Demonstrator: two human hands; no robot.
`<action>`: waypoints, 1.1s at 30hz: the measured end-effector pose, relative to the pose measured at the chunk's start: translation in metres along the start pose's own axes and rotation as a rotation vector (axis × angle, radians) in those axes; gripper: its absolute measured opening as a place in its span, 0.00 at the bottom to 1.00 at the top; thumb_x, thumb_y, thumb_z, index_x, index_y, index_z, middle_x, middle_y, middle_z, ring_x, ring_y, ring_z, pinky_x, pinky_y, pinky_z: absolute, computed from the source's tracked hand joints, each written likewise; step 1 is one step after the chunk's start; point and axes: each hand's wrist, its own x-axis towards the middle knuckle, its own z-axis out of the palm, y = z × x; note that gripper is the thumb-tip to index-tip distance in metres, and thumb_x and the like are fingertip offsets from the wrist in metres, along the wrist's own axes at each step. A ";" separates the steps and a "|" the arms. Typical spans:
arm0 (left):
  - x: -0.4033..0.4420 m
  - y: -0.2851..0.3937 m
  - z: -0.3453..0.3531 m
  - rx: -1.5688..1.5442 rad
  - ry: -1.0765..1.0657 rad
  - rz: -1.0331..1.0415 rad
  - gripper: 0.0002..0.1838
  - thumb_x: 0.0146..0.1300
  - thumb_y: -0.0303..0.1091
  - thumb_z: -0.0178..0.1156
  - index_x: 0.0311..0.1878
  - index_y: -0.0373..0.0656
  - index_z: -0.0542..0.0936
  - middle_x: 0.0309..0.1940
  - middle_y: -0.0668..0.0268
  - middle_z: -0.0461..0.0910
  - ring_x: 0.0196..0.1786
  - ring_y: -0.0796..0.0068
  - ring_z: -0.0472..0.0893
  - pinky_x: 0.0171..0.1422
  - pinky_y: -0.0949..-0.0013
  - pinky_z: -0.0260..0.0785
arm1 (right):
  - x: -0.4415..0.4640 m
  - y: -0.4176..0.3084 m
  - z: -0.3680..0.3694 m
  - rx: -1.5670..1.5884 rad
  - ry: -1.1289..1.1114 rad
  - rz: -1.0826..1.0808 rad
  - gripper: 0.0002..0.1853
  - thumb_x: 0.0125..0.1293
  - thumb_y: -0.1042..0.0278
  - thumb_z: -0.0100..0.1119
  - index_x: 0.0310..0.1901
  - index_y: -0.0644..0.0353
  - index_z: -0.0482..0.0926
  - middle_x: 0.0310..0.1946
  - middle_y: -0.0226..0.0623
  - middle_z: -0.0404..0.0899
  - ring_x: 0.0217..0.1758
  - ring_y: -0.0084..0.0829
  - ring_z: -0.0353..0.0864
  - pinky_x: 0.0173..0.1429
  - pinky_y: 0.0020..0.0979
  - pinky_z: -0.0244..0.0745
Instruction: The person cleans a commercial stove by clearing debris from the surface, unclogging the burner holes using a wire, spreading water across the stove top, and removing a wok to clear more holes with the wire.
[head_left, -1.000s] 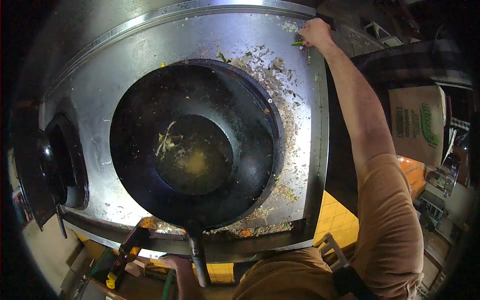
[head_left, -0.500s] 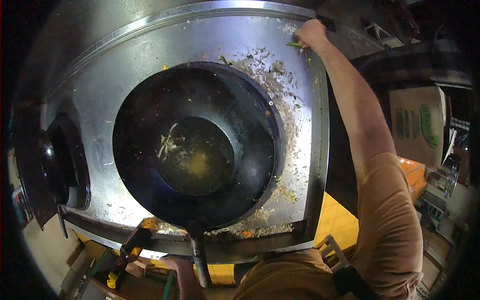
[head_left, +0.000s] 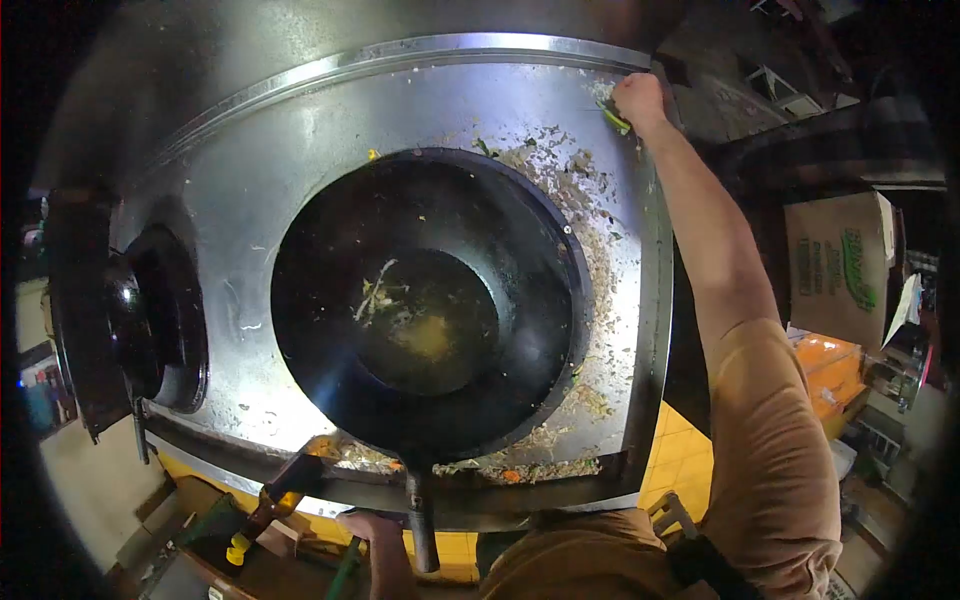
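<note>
My right hand (head_left: 638,100) is closed at the far right corner of the steel stove top (head_left: 235,280). A thin green and yellow piece (head_left: 616,119) sticks out of the fist; its kind is unclear. Near the middle sits a large black wok (head_left: 330,260), with cloudy liquid and pale scraps in its bottom. Its handle (head_left: 421,520) points toward me. My left hand (head_left: 372,525) is at the stove's front edge, left of that handle, fingers mostly hidden. Right below it shows a green stick (head_left: 345,568); I cannot tell whether the hand holds it.
Food scraps (head_left: 585,190) litter the steel right of the wok and along the front gutter. A second black wok (head_left: 180,320) stands at left. By the front edge is a tilted brown bottle with a yellow cap (head_left: 238,548). A cardboard box (head_left: 835,260) stands at right.
The view has shifted, so the stove and both woks appear lower and farther right. My right hand stays at the far right corner, with more of the green and yellow piece showing.
</note>
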 end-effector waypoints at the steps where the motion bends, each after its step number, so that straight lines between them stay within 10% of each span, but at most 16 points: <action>1: 0.001 0.000 0.002 0.001 -0.002 -0.005 0.31 0.72 0.58 0.40 0.58 0.40 0.74 0.53 0.54 0.77 0.49 0.56 0.79 0.55 0.51 0.75 | 0.004 0.001 0.004 -0.060 0.044 0.019 0.09 0.54 0.68 0.64 0.36 0.60 0.86 0.31 0.49 0.85 0.37 0.46 0.86 0.47 0.42 0.79; 33: -0.005 0.003 0.004 -0.009 -0.019 -0.005 0.30 0.73 0.58 0.40 0.59 0.40 0.74 0.52 0.54 0.77 0.49 0.56 0.79 0.55 0.53 0.74 | -0.009 -0.017 -0.007 0.180 0.053 0.251 0.12 0.57 0.64 0.62 0.40 0.58 0.85 0.44 0.50 0.85 0.50 0.51 0.84 0.56 0.44 0.78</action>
